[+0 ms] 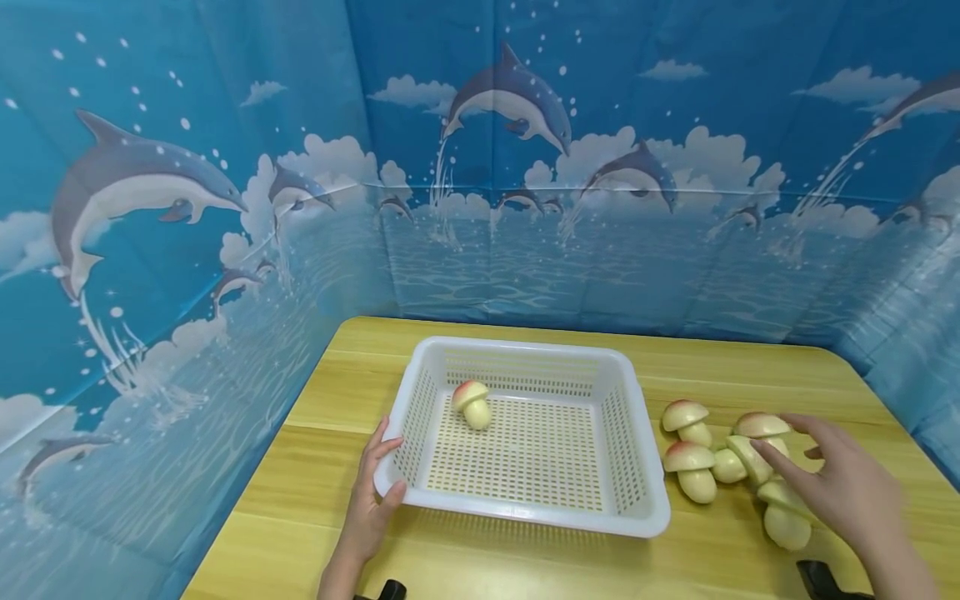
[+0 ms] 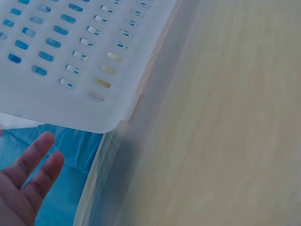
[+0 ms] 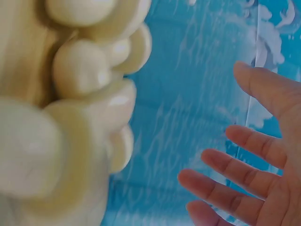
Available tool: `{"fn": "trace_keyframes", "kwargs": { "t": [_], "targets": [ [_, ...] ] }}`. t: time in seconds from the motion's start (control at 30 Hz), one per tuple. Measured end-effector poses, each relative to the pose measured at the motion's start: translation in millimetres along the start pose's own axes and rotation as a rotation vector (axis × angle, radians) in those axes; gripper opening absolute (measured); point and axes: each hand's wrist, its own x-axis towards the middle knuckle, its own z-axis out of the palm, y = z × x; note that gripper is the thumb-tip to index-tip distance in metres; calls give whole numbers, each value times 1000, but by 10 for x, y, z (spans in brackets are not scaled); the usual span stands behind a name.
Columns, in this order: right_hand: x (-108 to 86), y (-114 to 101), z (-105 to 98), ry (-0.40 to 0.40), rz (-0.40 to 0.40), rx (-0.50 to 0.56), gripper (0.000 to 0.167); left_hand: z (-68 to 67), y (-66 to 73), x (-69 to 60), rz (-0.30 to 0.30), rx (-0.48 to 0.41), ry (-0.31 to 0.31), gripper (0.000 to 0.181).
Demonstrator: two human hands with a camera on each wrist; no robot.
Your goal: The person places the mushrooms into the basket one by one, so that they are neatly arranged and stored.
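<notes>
A toy mushroom [image 1: 472, 406] with a pinkish cap lies in the white plastic basket [image 1: 525, 517], toward its left side. My left hand [image 1: 370, 492] is at the basket's front left corner, thumb and fingertips by the rim; in the left wrist view its visible fingers [image 2: 40, 179] look straight. Several more mushrooms [image 1: 696, 483] lie in a cluster right of the basket. Over the right part of that cluster, my right hand [image 1: 847, 479] reaches with thumb and fingers apart. The right wrist view shows its fingers [image 3: 235, 193] spread and holding nothing, beside pale mushrooms [image 3: 80, 68].
The basket and mushrooms stand on a yellow wood-grain table [image 1: 300, 475]. Blue dolphin-print sheeting [image 1: 450, 250] hangs behind the table and along both sides. Black objects [image 1: 821, 579] show near the bottom edge by each wrist.
</notes>
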Motion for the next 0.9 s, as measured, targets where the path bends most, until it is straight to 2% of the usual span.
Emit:
{"fn": "trace_keyframes", "kwargs": {
  "t": [0.13,0.4,0.73,0.9],
  "targets": [
    [-81,149,-2,-30,84,-42,82,-2,-2,-3,2,-2,2,50],
    [-221,350,98,-135,160,-75,96,-1,-6,-3,11,10,5,51],
    [-286,401,186,-279,231,-67,104,-5,9,-9,17,33,7,50],
    [-287,461,282,-265,212,-42,106,-2,16,1,24,41,7,50]
  ]
}}
